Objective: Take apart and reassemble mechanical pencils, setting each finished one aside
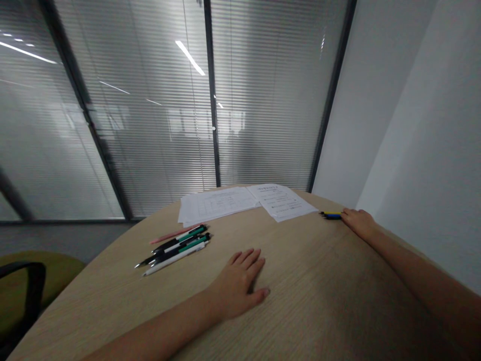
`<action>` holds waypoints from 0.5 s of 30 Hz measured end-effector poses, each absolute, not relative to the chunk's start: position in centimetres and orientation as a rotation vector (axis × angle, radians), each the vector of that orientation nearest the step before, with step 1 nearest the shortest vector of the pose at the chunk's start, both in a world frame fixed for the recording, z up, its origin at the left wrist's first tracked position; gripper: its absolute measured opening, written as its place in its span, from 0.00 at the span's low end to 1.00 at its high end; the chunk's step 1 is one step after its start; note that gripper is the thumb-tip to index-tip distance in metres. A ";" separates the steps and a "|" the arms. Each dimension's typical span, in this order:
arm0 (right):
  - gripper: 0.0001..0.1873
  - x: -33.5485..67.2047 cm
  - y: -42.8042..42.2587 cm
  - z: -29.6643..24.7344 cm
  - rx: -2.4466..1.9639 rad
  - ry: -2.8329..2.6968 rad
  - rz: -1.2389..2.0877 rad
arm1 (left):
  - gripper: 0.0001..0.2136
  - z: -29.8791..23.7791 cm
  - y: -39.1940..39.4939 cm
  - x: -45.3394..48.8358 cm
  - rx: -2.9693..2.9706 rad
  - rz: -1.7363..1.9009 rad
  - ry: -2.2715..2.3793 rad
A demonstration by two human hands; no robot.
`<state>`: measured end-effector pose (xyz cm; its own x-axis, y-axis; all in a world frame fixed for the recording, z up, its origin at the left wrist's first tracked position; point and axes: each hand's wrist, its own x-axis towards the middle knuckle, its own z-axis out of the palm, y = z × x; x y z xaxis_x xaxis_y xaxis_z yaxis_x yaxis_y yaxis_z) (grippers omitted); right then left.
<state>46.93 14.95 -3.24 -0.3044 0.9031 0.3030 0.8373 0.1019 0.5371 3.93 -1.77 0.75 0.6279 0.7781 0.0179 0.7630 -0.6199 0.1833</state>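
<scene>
My left hand [240, 283] lies flat on the round wooden table [323, 301], fingers stretched out and together, holding nothing. Just to its upper left lies a bundle of several pens [175, 248] with black, white and green barrels, plus a pink pencil [171, 234]. My right hand [358, 220] reaches to the table's far right edge, fingers curled over the end of a yellow and blue pen [330, 215] that sticks out to the left. Whether the pen is lifted off the table is unclear.
Printed paper sheets [244, 200] lie spread at the table's far edge. Behind stands a glass partition with closed blinds [158, 125]; a white wall [413, 125] runs along the right. A chair with a green seat and black armrest [26, 286] sits at lower left.
</scene>
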 end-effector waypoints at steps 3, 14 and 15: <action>0.12 46.9 14.8 -3.3 1.795 2.257 0.978 | 0.29 0.8 -1.8 4.0 2.686 0.155 1.280; 0.15 44.4 12.8 -1.2 1.778 2.409 0.958 | 0.30 0.7 -1.6 4.0 2.698 0.139 1.283; 0.15 43.7 12.6 -0.9 1.794 2.440 0.949 | 0.30 0.8 -1.7 4.0 2.699 0.138 1.283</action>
